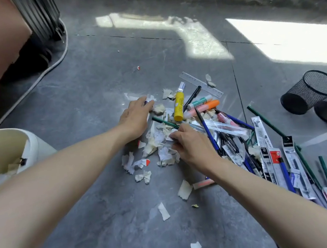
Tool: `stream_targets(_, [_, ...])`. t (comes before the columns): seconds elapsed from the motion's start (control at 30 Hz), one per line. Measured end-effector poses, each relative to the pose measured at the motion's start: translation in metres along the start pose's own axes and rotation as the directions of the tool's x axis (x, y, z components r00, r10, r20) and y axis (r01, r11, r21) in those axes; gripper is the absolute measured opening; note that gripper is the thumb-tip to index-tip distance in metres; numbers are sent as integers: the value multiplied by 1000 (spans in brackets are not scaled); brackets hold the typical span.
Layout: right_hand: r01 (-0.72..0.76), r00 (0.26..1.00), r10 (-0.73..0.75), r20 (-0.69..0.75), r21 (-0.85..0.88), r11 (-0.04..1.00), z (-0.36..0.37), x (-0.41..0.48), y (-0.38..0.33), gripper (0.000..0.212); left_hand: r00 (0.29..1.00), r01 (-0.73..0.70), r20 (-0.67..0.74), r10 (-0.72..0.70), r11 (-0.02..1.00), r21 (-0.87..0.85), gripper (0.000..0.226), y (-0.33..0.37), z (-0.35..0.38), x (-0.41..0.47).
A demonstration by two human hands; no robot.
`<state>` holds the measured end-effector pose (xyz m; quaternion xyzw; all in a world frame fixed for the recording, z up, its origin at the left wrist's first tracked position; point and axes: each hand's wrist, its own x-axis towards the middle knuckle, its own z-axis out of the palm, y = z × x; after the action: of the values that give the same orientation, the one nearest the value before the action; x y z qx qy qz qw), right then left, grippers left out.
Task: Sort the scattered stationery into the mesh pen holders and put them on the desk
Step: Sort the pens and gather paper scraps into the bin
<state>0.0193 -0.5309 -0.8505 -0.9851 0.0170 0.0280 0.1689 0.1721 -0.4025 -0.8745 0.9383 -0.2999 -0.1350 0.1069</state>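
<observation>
On a grey floor, the left hand (136, 117) lies spread over paper scraps (157, 143) — the right hand (193, 147) pinches a clear-wrapped pen (222, 127) beside scattered stationery (267, 151); mesh pen holders (309, 92) lie toppled nearby.

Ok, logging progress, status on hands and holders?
Left hand flat on paper scraps. Right hand pinching clear packet. Black mesh holders tipped, empty.

We see a yellow glue tube (178, 107) beside an orange marker (206, 107), black mesh pen holders (309, 91) at three o'clock, on the grey marbled floor (92, 75).
</observation>
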Motion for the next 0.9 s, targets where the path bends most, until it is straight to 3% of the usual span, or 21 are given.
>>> stream_targets(0.07, [-87, 994, 92, -60, 93, 992, -3, -1, 3, 19, 1000, 7, -14, -7, 999, 34, 55, 3, 5, 11])
stream_targets(0.13, [-177, 975, 208, -83, 282, 943, -5, -3, 3, 19, 993, 37, -112, -33, 999, 30, 27, 7, 6, 15])
stream_targets(0.23, [-298, 931, 365, -1, 576, 762, -9, -4, 5, 24, 989, 44, -140, -45, 999, -11, 18, 14, 5, 14])
stream_targets(0.33, [-408, 845, 500, 192, 834, 370, -14, 0, 6, 27, 991, 78, -96, -97, 980, -185, 12, 13, 2, 12])
stream_targets(0.43, [-447, 742, 569, 353, 894, 28, -24, 8, 3, 11, 978, 31, -184, -100, 938, -345, 15, 26, -1, -1])
stream_targets(0.53, [-408, 696, 517, 498, 867, -286, -32, 11, 3, 22, 944, -202, -326, 48, 867, -455, 22, 61, -1, -25])
stream_targets(0.63, [-294, 703, 452, 548, 804, -517, -38, 8, 6, 30, 906, -406, -323, 274, 782, -473, 35, 96, 8, -44])
stream_targets(0.7, [-276, 685, 496, 534, 820, -501, -39, 2, 10, 25, 891, -450, -297, 344, 760, -469, 45, 108, 13, -48])
stream_targets(0.8, [-352, 591, 686, 425, 901, -255, -41, -10, 29, 16, 880, -474, -287, 379, 748, -464, 62, 110, 12, -46])
stream_targets(0.9, [-384, 556, 781, 284, 921, -61, -46, -27, 56, 11, 901, -416, -290, 322, 829, -374, 48, 101, 7, -38])
